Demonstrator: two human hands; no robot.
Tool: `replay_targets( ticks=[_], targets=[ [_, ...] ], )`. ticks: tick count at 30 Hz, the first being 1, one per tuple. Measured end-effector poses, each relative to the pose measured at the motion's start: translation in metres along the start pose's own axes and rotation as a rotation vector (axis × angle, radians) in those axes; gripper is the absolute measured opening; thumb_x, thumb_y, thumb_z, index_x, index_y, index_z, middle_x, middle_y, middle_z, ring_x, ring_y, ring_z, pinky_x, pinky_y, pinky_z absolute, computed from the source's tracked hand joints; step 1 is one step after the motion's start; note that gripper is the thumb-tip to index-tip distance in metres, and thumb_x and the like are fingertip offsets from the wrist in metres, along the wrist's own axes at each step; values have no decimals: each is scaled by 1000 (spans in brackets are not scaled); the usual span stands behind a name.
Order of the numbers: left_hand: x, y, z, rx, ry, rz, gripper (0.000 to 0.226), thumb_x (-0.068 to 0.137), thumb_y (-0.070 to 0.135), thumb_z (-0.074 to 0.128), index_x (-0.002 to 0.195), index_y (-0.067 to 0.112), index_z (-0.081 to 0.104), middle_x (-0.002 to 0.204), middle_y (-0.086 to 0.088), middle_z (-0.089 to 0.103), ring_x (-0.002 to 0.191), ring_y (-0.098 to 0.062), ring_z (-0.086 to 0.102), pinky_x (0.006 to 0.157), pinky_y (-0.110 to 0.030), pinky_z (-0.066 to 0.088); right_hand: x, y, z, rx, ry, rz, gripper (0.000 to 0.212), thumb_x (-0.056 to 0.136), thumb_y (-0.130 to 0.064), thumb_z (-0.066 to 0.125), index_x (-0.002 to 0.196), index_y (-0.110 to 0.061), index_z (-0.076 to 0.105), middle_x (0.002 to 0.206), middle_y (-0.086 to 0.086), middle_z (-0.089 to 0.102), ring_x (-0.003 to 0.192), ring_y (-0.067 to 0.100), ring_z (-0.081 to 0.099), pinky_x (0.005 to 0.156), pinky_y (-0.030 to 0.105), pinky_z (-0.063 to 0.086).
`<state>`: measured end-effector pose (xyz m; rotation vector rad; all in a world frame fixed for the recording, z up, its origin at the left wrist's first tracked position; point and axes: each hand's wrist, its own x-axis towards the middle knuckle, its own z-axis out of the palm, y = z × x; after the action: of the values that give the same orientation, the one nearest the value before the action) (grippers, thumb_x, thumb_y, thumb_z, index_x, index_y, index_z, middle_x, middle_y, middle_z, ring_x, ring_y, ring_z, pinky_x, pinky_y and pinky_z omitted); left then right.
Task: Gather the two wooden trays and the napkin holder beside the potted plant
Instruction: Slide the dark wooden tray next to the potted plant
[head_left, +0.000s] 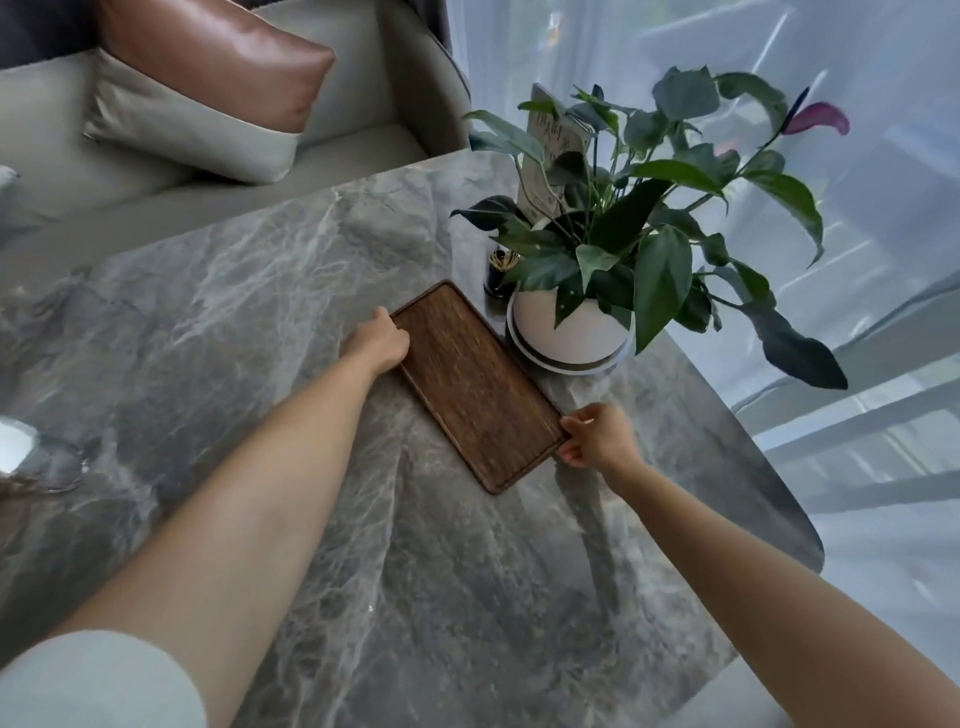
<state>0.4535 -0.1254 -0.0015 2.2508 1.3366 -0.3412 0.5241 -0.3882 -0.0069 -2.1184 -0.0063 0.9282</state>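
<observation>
A dark wooden tray (470, 384) lies flat and at a slant on the grey marble table (260, 291), right beside the potted plant (571, 327) in its white pot. My left hand (376, 340) grips the tray's far left long edge. My right hand (600, 436) pinches its near right corner. Only one tray shows; whether a second lies under it I cannot tell. A napkin holder is not clearly in view; a card stand (548, 150) rises behind the leaves.
A small dark toothpick jar (498, 273) stands just left of the pot. The table's curved edge (779, 467) runs close on the right, with sheer curtains beyond. A sofa with a brown-and-grey cushion (208, 93) sits at the back left. A glass object (21, 447) shows at the left edge.
</observation>
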Motion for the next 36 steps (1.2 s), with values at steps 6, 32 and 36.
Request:
replay_targets(
  ticks=[6,32,36],
  targets=[
    [13,11,7,45,0,2,45,92,16,38,134,0,34,139,-31,39,127,-43,41,102,-41,37,15,-2,-6,-79,-11,-15,35,86,0,48,52,-10,50,52,14,60,53,27,60,71,48,56],
    [-34,-26,-20,380,212,298,59,98,36,30,148,12,9,156,-9,18,142,-27,18,113,-45,19,-38,-35,-2,-410,164,-242,36,92,-26,43,119,-3,47,111,23,64,97,38,62,82,44,51],
    [-52,-62,-35,431,237,337,62,98,39,24,149,15,-2,160,-4,-5,147,-21,-4,118,-45,3,-64,-56,17,-523,189,-388,52,93,-32,40,134,-3,29,121,27,56,106,40,56,79,43,46]
  ],
)
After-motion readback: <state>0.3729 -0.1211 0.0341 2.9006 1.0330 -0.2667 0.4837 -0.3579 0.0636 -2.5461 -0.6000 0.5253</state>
